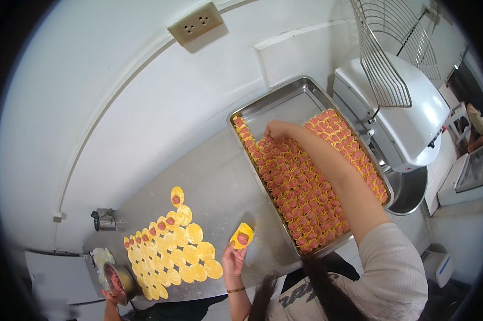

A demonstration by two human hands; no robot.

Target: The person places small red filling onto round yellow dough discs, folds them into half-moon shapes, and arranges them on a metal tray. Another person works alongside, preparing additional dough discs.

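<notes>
Cupped in my left hand (pixel 233 260) is a round yellow dumpling wrapper (pixel 249 231) with a lump of pink meat filling (pixel 242 238) on it. My right hand (pixel 276 130) reaches across the large metal tray (pixel 304 80). Its fingers are closed and point down at the far edge of the packed dumplings (pixel 300 187); what is between the fingertips is hidden. These open-topped dumplings stand in tight rows, yellow around pink meat. To the left, flat yellow wrappers (pixel 190 254) lie overlapping on the steel table (pixel 214 176), several with meat on them.
A co-worker's hand (pixel 113 296) is at a metal bowl of pink meat (pixel 121 282) at the lower left. A small metal container (pixel 105 220) stands by the wall. Behind the tray's right side is a white mixer (pixel 396 107) with a raised wire guard (pixel 380 64) and steel bowl (pixel 410 190).
</notes>
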